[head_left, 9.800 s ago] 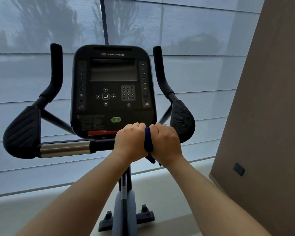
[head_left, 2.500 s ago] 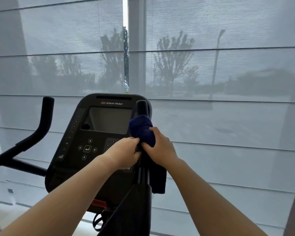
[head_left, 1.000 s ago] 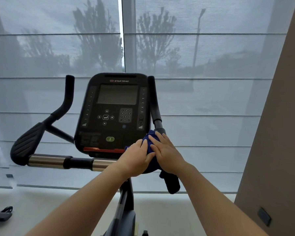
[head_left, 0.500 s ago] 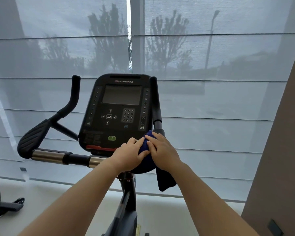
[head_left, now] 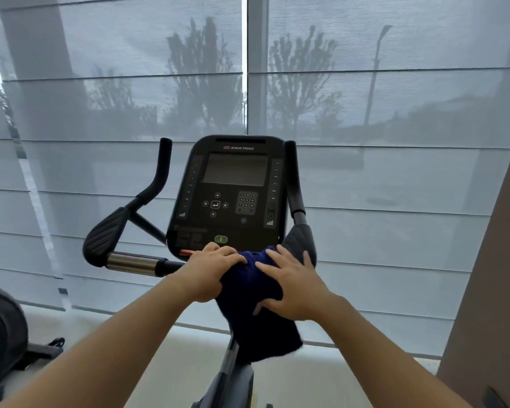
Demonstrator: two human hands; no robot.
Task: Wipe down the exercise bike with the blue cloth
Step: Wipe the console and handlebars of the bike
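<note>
Pressing blue cloth (head_left: pixel 249 278) on exercise bike (head_left: pixel 233 187), left hand (head_left: pixel 208 273) gripping, right hand (head_left: pixel 292 282) fingers spread

**Pale floor under the bike**

The floor (head_left: pixel 171 348) is pale and smooth, running up to the blinds (head_left: pixel 395 260) at the window. The bike (head_left: pixel 236 375) stands on it, its grey post rising from below the fingers (head_left: pixel 280 260) of the right hand, straight down from where they press the cloth (head_left: pixel 250 287). Its foot is cut off by the lower edge. Far to the left of the left hand's fingers (head_left: pixel 227 254), and lower, a second dark machine (head_left: pixel 0 328) sits on the floor, one black foot (head_left: pixel 46 347) of it reaching toward the bike. To the right of the fingers a brown wall (head_left: pixel 489 290) meets the floor.
</note>
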